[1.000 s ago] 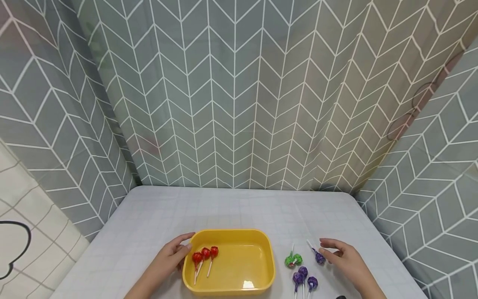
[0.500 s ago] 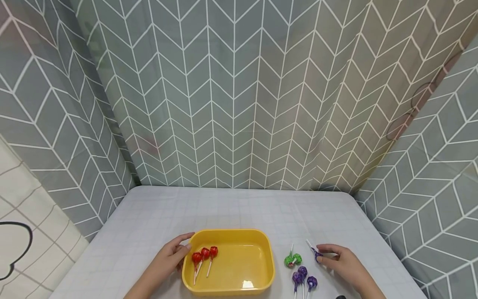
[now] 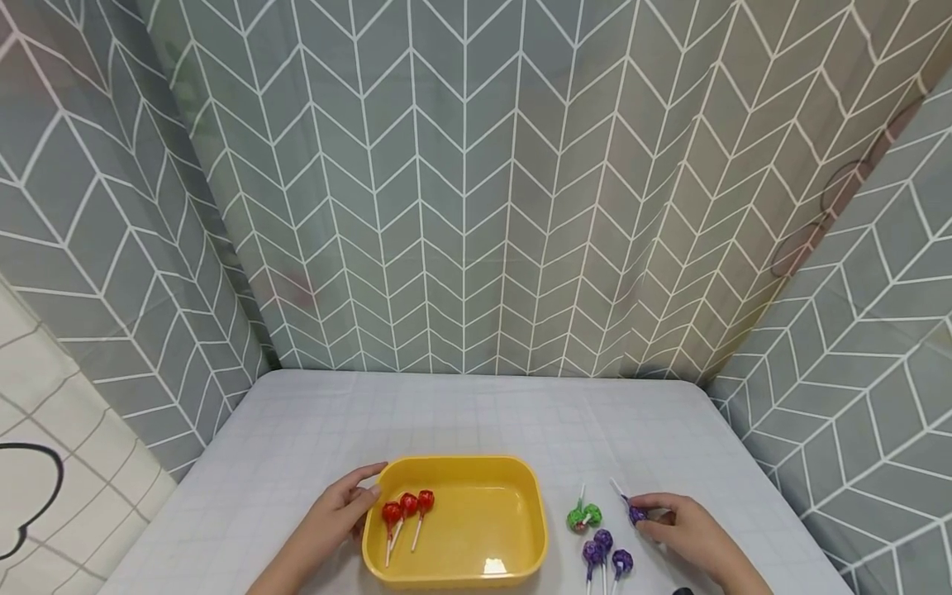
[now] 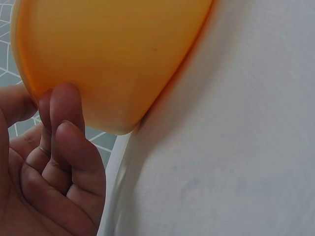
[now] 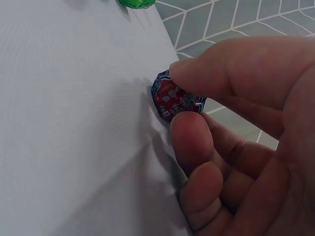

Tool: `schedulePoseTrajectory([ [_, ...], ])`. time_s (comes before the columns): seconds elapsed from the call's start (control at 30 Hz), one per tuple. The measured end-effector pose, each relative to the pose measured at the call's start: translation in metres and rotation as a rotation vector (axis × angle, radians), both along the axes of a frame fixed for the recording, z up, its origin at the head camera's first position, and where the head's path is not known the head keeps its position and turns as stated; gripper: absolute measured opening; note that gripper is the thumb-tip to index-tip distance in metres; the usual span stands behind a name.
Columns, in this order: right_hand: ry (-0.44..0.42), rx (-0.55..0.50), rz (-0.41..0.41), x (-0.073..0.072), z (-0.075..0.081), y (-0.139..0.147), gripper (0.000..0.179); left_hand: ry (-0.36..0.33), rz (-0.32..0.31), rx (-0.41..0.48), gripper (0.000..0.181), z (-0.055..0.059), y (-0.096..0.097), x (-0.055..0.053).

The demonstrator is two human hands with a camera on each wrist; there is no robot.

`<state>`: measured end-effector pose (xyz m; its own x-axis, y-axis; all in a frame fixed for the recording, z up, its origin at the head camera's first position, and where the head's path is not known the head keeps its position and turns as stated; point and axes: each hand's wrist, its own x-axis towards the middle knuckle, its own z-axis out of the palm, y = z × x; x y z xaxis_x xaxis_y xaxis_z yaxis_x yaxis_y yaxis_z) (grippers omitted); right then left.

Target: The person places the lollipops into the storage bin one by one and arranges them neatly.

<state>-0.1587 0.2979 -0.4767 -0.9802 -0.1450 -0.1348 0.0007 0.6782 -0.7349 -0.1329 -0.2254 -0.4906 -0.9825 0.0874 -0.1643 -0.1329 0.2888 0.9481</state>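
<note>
My left hand point(image 3: 338, 514) holds the left wall of a yellow tray point(image 3: 476, 578), thumb at the rim and other fingers against the outside; the left wrist view shows them by the tray's outer wall point(image 4: 118, 59). Three red lollipops point(image 3: 408, 504) lie inside the tray at its left. Right of the tray, my right hand point(image 3: 687, 533) pinches a purple lollipop point(image 3: 636, 515) by its wrapped head, its white stick pointing away to the upper left. In the right wrist view, thumb and finger hold that head point(image 5: 172, 101) close to the tabletop.
Between tray and right hand lie green lollipops point(image 3: 583, 518) and, nearer the front edge, three more purple lollipops point(image 3: 603, 541). A small dark object point(image 3: 682, 591) shows at the bottom edge. A patterned curtain point(image 3: 464, 207) stands behind the white table point(image 3: 476, 413).
My right hand has moved slightly toward the front and closed its fingers on the purple lollipop, whose head shifted a little under them. The left hand and tray stay in place.
</note>
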Motion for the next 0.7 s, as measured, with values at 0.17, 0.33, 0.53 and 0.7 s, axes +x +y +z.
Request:
schedulePoseTrajectory([
  [0.17,-0.003,-0.011,0.021,0.0002,-0.0008,0.0005,0.043,-0.011,0.0,0.006,0.061,-0.0032,-0.0007,-0.001],
  [0.33,0.012,0.004,0.045,0.0002,-0.0027,0.0017,0.043,-0.009,-0.007,0.015,0.06,-0.0042,-0.0011,-0.0013],
  [0.53,0.01,0.012,0.055,0.0004,-0.0028,0.0018,0.045,-0.014,-0.005,0.015,0.062,-0.0031,-0.0004,-0.0011],
  [0.7,0.03,0.01,0.044,-0.0003,-0.003,-0.0003,0.042,-0.016,0.004,0.013,0.062,-0.0025,0.0002,-0.0009],
])
